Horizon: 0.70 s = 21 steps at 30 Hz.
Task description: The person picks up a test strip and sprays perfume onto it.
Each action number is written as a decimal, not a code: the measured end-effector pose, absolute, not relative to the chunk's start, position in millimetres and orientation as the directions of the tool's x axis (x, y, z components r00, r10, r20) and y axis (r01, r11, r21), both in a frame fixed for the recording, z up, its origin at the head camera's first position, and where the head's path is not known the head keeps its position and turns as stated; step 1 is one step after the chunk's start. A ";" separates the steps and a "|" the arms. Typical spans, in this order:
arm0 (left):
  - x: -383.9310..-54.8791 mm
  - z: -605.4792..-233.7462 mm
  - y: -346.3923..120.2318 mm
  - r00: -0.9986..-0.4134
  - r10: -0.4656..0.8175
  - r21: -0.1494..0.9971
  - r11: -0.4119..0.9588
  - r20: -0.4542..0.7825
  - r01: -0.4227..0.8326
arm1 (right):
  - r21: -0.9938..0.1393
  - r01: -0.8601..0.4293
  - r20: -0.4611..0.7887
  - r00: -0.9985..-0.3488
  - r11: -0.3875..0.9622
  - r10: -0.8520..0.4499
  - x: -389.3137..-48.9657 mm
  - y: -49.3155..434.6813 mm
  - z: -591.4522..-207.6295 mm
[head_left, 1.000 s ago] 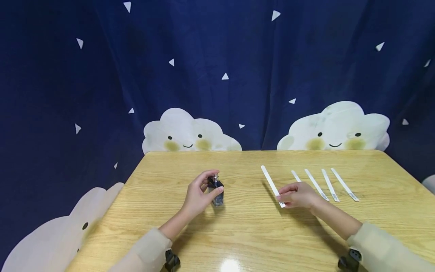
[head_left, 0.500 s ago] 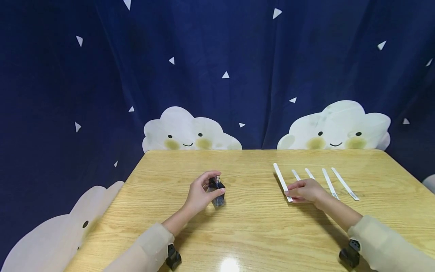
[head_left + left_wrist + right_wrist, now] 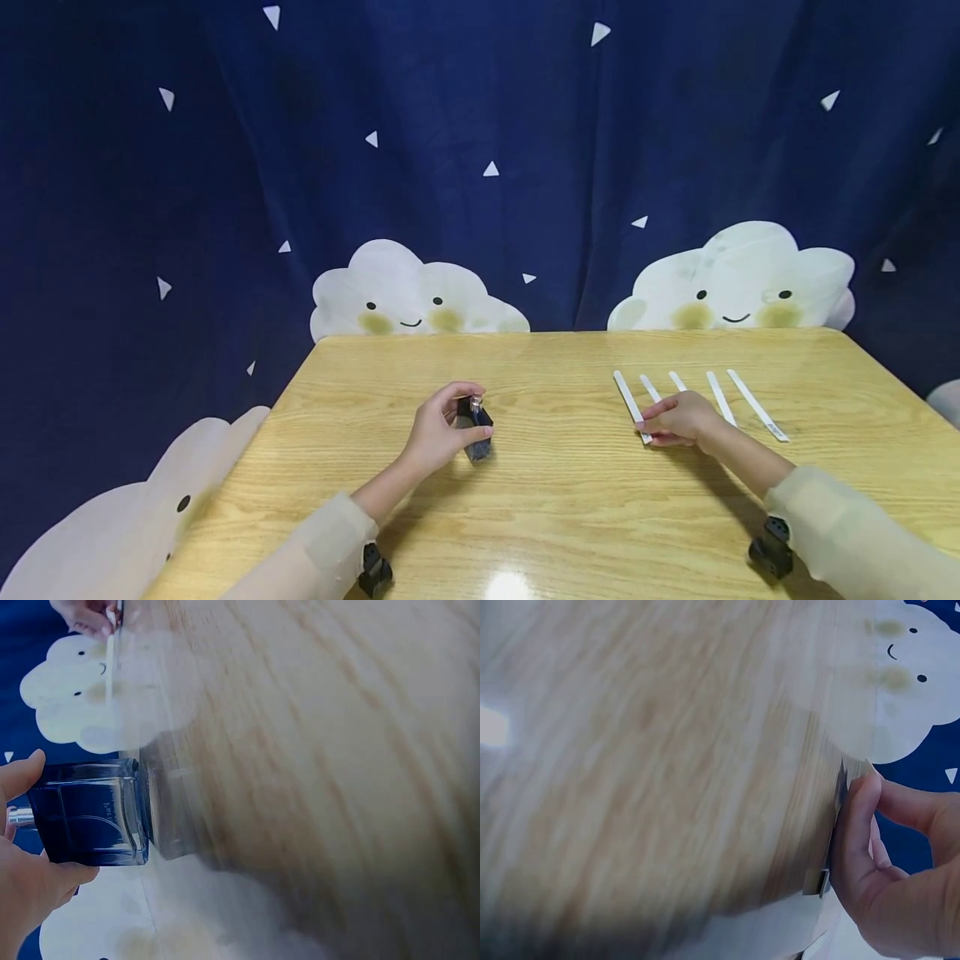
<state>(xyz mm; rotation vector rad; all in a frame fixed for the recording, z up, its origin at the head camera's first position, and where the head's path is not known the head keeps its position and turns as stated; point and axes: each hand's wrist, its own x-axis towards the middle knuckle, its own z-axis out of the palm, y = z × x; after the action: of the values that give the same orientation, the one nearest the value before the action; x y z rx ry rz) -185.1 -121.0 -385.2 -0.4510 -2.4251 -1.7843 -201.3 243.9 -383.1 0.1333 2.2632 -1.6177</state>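
Observation:
My left hand (image 3: 435,429) grips a perfume bottle (image 3: 478,448) of dark, see-through glass with a silver spray nozzle (image 3: 22,817) and no cap on it. In the left wrist view the bottle's base is close to the tabletop; I cannot tell whether it touches. Over on the right, my right hand (image 3: 681,418) pinches the near end of a white paper test strip (image 3: 626,390), which lies low, at or just above the wood. Beside it are several similar strips (image 3: 756,405) in a slanted row, some partly hidden behind the hand.
Both hands are over a light wooden table (image 3: 480,517). Its far edge meets a dark blue curtain (image 3: 435,108) with white triangles and smiling clouds. A black wrist camera (image 3: 771,548) sits at the right sleeve, another (image 3: 374,571) at the left.
My right hand has carried the test strip rightward and lowered it beside the other strips. The left hand holds the perfume bottle in nearly the same place.

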 end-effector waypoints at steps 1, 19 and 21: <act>-184.5 -385.6 -121.6 -0.951 0.177 0.916 0.273 0.252 0.293 | -0.898 0.280 -0.339 -0.932 0.339 -0.128 -201.3 243.7 -383.5; -183.8 -380.6 -139.7 -0.930 0.260 0.843 0.409 0.259 0.349 | -0.803 0.223 -0.294 -0.955 0.552 -0.042 -200.4 241.0 -379.7; -185.0 -380.5 -142.7 -0.928 0.270 0.840 0.412 0.258 0.354 | -0.792 0.222 -0.291 -0.956 0.569 -0.031 -200.6 240.8 -379.8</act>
<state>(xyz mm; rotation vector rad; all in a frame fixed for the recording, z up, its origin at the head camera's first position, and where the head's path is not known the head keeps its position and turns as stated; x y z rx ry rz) -185.0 -142.7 -380.5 -0.5691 -2.5698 -1.5600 -200.6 240.8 -379.8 0.1580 2.5319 -1.3338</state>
